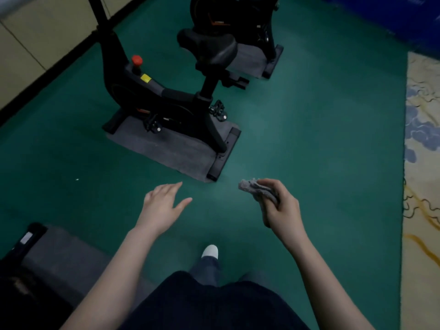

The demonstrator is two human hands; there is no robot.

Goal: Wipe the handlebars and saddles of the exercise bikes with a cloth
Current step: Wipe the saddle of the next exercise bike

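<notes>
A black exercise bike (152, 96) stands on a grey mat ahead of me, its black saddle (209, 47) at the upper middle and a red knob (137, 60) on its frame. Its handlebars lie out of view beyond the top edge. A second black bike (240, 17) stands behind it. My right hand (282, 206) grips a crumpled grey cloth (256, 190) in the air above the floor, well short of the saddle. To the left of it, my left hand (164, 203) hovers with straight fingers and holds nothing.
Green floor (309, 129) surrounds the bikes. A grey mat (66, 256) with part of a third machine lies at the lower left. A patterned carpet (421, 163) runs along the right edge, a pale wall (26, 44) along the left. My shoe (210, 251) is below.
</notes>
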